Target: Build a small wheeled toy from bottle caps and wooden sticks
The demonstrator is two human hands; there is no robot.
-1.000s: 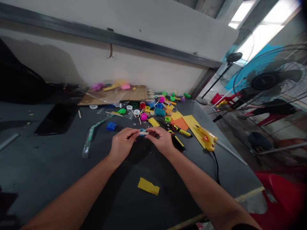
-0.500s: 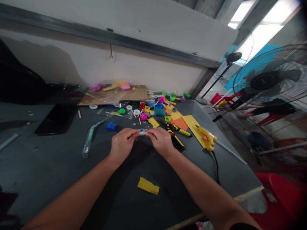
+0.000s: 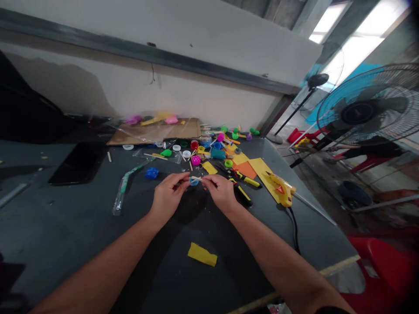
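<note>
Over the middle of the table, my left hand [image 3: 168, 194] pinches the left side of a small blue bottle cap [image 3: 194, 182]. Short pale wooden sticks [image 3: 197, 178] lie across the top of the cap. My right hand [image 3: 221, 192] is closed on the right end of one stick, thumb against forefinger. Just right of that hand lie yellow-and-black-handled pliers [image 3: 242, 194]. A dark blue cap [image 3: 151, 173] sits left of my left hand. Closer to me, a torn yellow strip [image 3: 202, 254] lies flat.
Behind my hands spread several coloured caps, including a pink one [image 3: 196, 160], and loose sticks. A yellow glue gun [image 3: 282, 190] with a black cord lies on the right. A black phone [image 3: 78, 163] and a clear plastic strip [image 3: 120, 194] lie left. A fan [image 3: 363, 109] stands beyond.
My fingers have shifted slightly around the cap and sticks. The right fingertips have drawn back a little, so more of the cap shows. The things on the table stay put.
</note>
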